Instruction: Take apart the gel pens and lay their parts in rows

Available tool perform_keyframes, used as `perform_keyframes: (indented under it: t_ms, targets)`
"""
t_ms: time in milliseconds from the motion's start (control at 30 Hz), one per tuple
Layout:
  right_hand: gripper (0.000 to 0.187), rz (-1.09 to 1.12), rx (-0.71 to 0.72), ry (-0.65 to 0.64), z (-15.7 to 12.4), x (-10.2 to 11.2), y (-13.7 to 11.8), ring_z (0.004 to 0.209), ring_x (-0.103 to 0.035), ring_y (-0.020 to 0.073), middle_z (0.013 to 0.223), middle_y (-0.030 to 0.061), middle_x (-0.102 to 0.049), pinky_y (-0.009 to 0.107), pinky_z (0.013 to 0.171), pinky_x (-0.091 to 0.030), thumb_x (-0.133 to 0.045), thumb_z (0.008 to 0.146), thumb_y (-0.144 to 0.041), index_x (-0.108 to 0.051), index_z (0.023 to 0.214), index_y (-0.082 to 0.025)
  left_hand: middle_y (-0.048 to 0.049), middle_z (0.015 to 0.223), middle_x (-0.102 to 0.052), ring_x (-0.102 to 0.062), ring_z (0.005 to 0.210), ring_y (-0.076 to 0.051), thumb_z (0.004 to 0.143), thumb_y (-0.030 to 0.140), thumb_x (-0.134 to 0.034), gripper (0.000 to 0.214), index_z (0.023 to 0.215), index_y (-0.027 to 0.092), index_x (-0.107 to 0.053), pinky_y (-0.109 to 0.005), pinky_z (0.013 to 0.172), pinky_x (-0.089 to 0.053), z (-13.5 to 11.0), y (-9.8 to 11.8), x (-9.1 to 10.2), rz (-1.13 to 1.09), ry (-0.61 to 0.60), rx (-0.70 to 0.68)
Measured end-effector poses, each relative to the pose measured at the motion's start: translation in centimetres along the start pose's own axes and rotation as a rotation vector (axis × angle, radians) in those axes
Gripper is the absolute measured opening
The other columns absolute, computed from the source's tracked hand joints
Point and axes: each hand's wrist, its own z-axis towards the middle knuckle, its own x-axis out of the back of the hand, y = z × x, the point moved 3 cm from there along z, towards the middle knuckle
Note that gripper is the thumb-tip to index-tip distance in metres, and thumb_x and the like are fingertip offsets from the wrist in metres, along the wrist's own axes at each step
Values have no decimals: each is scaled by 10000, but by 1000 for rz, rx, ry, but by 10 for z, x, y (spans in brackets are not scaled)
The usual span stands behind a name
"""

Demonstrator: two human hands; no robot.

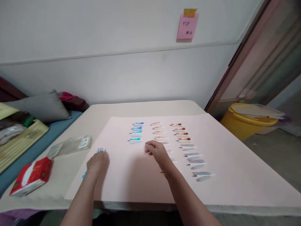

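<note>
My left hand (96, 161) is closed at the left side of the pink sheet, with light blue pens (100, 150) sticking out past its fingers. A bit of brighter blue (84, 174) shows beside the wrist. Over the middle of the sheet, my right hand (155, 150) has its fingers curled in, and no pen shows in them. Thin pens lie in three columns: blue pens (137, 128) on the left, pink and peach pens (157, 127) in the middle, brown pens (180, 129) and grey pens (197, 161) on the right. My right hand and forearm partly cover the middle column.
Left of the pink sheet (131, 188), a clear plastic bag (70, 147) and a red tissue pack (31, 176) rest on the table cover. Beyond the table's right edge stands a yellow bucket (244, 124). A white wall (141, 78) with a pink note (187, 26) rises behind.
</note>
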Motion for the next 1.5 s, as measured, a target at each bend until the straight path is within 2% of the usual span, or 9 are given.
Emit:
perform_keyframes:
  t_ms: [267, 400, 500, 633, 767, 933, 1100, 1367, 1500]
  targets:
    - [236, -73, -10, -34, 2, -11, 3, 701, -616, 184, 675, 33, -629, 280, 602, -437, -573, 685, -336, -643, 805, -145, -131, 809, -653, -601, 770, -284, 719, 352, -496, 178, 725, 193, -578, -341, 617, -398, 4, -4, 4, -109, 35, 47]
    - [225, -87, 7, -58, -1, -11, 3, 708, -621, 183, 696, 33, -634, 279, 603, -439, -557, 699, -329, -645, 800, -148, -77, 649, -610, -586, 720, -246, 607, 220, -586, 74, 571, 186, -530, -314, 625, -385, 1, 14, -12, -250, -91, -108]
    - [216, -95, 12, -66, -2, -12, 5, 703, -621, 180, 694, 33, -636, 276, 598, -437, -552, 706, -324, -647, 793, -151, -37, 581, -570, -567, 639, -192, 635, 269, -598, 149, 559, 183, -502, -283, 593, -392, -7, 36, -12, -356, -123, -159]
    - [206, -105, -5, -103, -7, -19, 11, 699, -615, 176, 689, 33, -633, 269, 595, -435, -563, 715, -334, -644, 775, -154, -15, 616, -583, -538, 547, -117, 700, 368, -615, 225, 713, 165, -519, -234, 547, -408, -29, 68, 2, -1165, -389, -186]
    - [245, 14, -90, -225, -20, -36, 18, 700, -608, 155, 785, 47, -639, 257, 604, -439, -569, 737, -388, -624, 780, -153, -5, 649, -585, -537, 551, -81, 628, 293, -719, 258, 782, 145, -573, -179, 509, -388, -49, 87, 15, -1551, -435, -178]
    - [404, 251, -199, -384, -38, -58, 23, 432, -454, 70, 639, 12, -596, 208, 448, -317, -479, 791, -520, -605, 893, -149, -32, 687, -618, -565, 595, -99, 652, 272, -713, 224, 795, 129, -616, -189, 532, -409, -66, 97, 16, -1593, -464, -243]
    - [325, 272, -227, -435, -43, -70, 25, 351, -163, 50, 408, -103, -310, 209, 397, -135, -478, 797, -443, -594, 890, -155, -123, 990, -658, -628, 881, -184, 710, 239, -683, 341, 1028, 143, -605, -310, 775, -486, -71, 99, 20, -1879, -518, -236]
    - [301, -286, 198, -205, -38, -70, 18, 530, -349, 104, 540, -41, -385, 232, 493, -261, -476, 806, -415, -529, 619, -185, -126, 847, -675, -651, 815, -187, 691, 256, -707, 230, 841, 99, -631, -325, 804, -506, -64, 92, 13, -1876, -348, -108]
    - [307, -289, 146, -196, -34, -69, 23, 506, -349, 107, 520, -48, -376, 234, 487, -268, -453, 817, -421, -480, 608, -197, -144, 1001, -657, -621, 965, -212, 710, 208, -683, 280, 967, 115, -621, -361, 899, -471, -68, 95, 18, -1975, -435, -170]
